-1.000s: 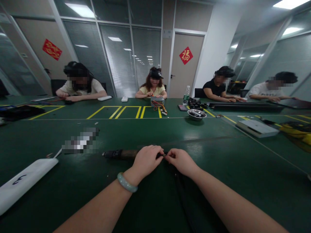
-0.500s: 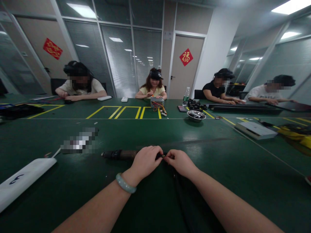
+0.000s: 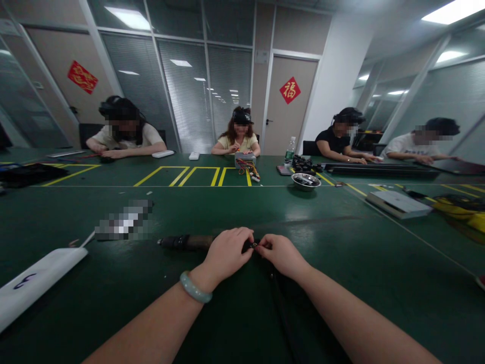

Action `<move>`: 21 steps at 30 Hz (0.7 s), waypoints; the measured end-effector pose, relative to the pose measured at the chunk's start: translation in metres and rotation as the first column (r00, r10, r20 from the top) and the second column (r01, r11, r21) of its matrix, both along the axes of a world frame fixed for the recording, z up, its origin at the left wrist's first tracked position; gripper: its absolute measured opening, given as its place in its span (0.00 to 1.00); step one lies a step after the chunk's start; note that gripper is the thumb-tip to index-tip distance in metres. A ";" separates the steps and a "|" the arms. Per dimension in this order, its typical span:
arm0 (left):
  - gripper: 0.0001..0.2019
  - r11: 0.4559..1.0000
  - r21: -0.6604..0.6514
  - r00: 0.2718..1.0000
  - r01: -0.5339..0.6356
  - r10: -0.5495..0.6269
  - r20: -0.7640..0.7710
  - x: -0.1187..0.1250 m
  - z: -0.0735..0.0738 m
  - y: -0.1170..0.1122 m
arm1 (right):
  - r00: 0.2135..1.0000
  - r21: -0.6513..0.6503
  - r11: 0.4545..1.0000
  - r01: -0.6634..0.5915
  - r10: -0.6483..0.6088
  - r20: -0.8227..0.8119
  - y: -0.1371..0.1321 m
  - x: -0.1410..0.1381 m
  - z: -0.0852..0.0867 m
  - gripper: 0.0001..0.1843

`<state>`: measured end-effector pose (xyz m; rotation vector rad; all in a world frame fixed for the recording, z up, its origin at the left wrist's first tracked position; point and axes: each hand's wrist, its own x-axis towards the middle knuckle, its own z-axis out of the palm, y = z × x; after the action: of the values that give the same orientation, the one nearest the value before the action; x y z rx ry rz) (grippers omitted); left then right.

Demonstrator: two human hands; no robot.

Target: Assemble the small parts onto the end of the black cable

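Tool [image 3: 195, 242], dark, cylindrical, lies on worktop [image 3: 212, 207]; left hand [image 3: 229, 250] closed over its right end. Right hand [image 3: 282, 254] has grip pinched on small metallic piece [image 3: 255, 244]. Best, I judge: brace tool steady, pinch lightly, align both.

Left grip [image 3: 228, 251] on dark tool [image 3: 191, 242], green table [image 3: 125, 283]

The head-worn camera looks forward and down from one side of a green table [image 3: 212, 207], fairly near the left hand [image 3: 228, 251] and right hand [image 3: 284, 254]. Its wide view reaches the glass partition [image 3: 184, 88] opposite.
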<state>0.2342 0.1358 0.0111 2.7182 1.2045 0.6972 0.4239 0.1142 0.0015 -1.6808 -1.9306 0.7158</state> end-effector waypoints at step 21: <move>0.08 1.000 0.018 1.000 -0.002 0.002 -0.012 0.001 0.000 0.001 | 1.000 -0.009 1.000 0.007 -0.007 0.007 0.000 0.001 0.001 0.10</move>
<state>0.2355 0.1364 0.0110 2.7400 1.2093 0.6966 0.4246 0.1139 0.0027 -1.6972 -1.9283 0.7175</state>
